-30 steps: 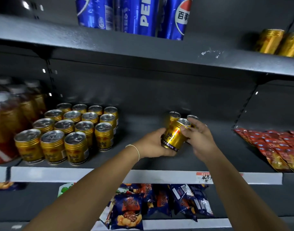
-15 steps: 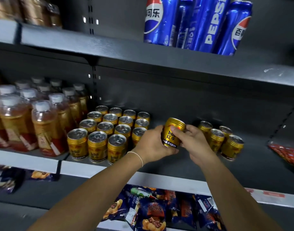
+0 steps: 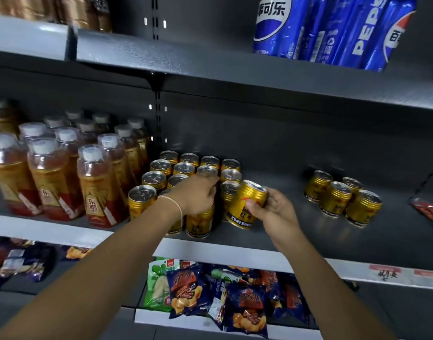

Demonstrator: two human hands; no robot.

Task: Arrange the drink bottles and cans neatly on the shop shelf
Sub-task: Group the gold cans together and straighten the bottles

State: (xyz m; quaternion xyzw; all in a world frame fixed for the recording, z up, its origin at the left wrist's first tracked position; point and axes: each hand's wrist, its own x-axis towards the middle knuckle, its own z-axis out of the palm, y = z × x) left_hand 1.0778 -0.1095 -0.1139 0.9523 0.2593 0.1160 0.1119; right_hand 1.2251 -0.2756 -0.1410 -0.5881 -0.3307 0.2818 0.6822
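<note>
My right hand (image 3: pixel 276 212) grips a gold can (image 3: pixel 246 204), tilted, just right of the block of gold cans (image 3: pixel 161 177) on the middle shelf (image 3: pixel 271 258). The held can nearly touches the block's right column. My left hand (image 3: pixel 198 192) lies over the top of the block's front can (image 3: pixel 200 223), fingers curled down around its rim. A small cluster of several gold cans (image 3: pixel 343 197) stands apart farther right. Amber drink bottles with white caps (image 3: pixel 51 173) fill the shelf's left part.
Blue Pepsi cans (image 3: pixel 333 28) stand on the shelf above. Snack bags (image 3: pixel 222 298) lie on the lower shelf beneath my arms. Red packets (image 3: pixel 428 212) sit at the far right of the middle shelf. Bare shelf lies between the can block and the small cluster.
The gold can has travelled left from the small cluster to the big block. My left hand has let go of it and moved onto the block's front can.
</note>
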